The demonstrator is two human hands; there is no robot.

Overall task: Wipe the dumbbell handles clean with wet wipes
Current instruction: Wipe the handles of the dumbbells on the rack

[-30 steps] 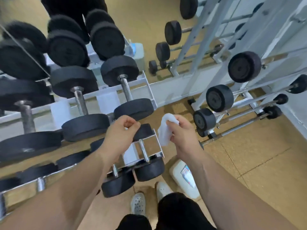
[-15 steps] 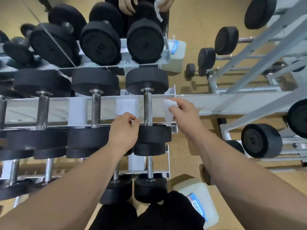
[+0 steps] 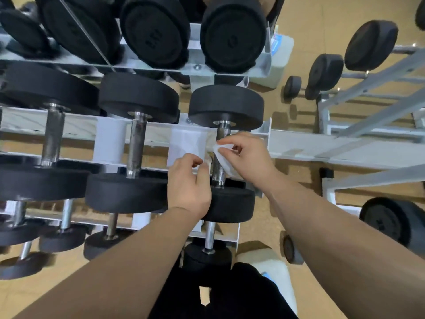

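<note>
The rightmost dumbbell on the middle shelf has black round heads and a knurled steel handle (image 3: 218,174). A white wet wipe (image 3: 224,158) is pressed against the middle of that handle. My right hand (image 3: 250,157) pinches the wipe from the right side of the handle. My left hand (image 3: 188,185) is curled just left of the handle, its thumb and fingertips closed on a small white edge that looks like the wipe's other end. The far side of the handle under the wipe is hidden.
The white rack (image 3: 299,143) holds more black dumbbells to the left (image 3: 132,192), and on shelves above and below. A white container (image 3: 271,263) stands on the floor by my legs. A second rack with fixed barbells (image 3: 370,44) is at the right.
My view has come closer to the middle shelf. My right hand has brought the wipe left onto the rightmost dumbbell's handle, and my left hand has risen beside it.
</note>
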